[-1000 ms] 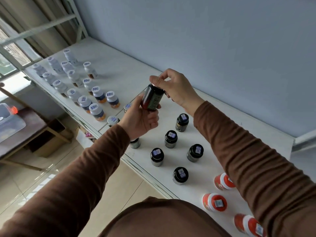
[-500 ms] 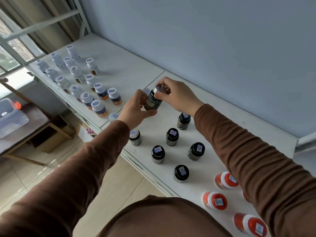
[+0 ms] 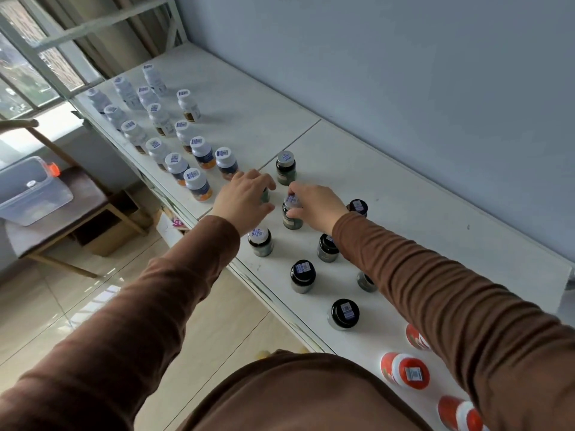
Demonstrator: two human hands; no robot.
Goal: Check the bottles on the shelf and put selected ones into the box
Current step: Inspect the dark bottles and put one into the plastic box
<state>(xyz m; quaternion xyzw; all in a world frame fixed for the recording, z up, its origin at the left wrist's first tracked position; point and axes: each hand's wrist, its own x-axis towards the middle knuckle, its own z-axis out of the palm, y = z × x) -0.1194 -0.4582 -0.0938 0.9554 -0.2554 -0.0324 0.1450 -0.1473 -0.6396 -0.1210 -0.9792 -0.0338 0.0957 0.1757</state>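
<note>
A dark glass bottle (image 3: 292, 216) with a barcode sticker on its cap stands on the white shelf (image 3: 389, 194). My right hand (image 3: 320, 206) grips it around the cap from the right. My left hand (image 3: 245, 199) is just left of it, with fingers and thumb curled around a second dark bottle (image 3: 265, 195) that is mostly hidden under the hand. A third dark bottle (image 3: 285, 168) stands free just behind both hands. The clear plastic box (image 3: 31, 194) with an orange latch sits on a brown table far to the left, below the shelf.
Several white-capped bottles (image 3: 194, 181) crowd the shelf's left part. Dark black-capped bottles (image 3: 302, 275) stand near the front edge under my right arm. Red bottles (image 3: 407, 371) lie at the near right. A cardboard carton (image 3: 105, 231) sits under the table.
Both hands have lowered the dark bottle from mid-air down onto the shelf. My left hand has let go of it and moved onto a neighbouring bottle.
</note>
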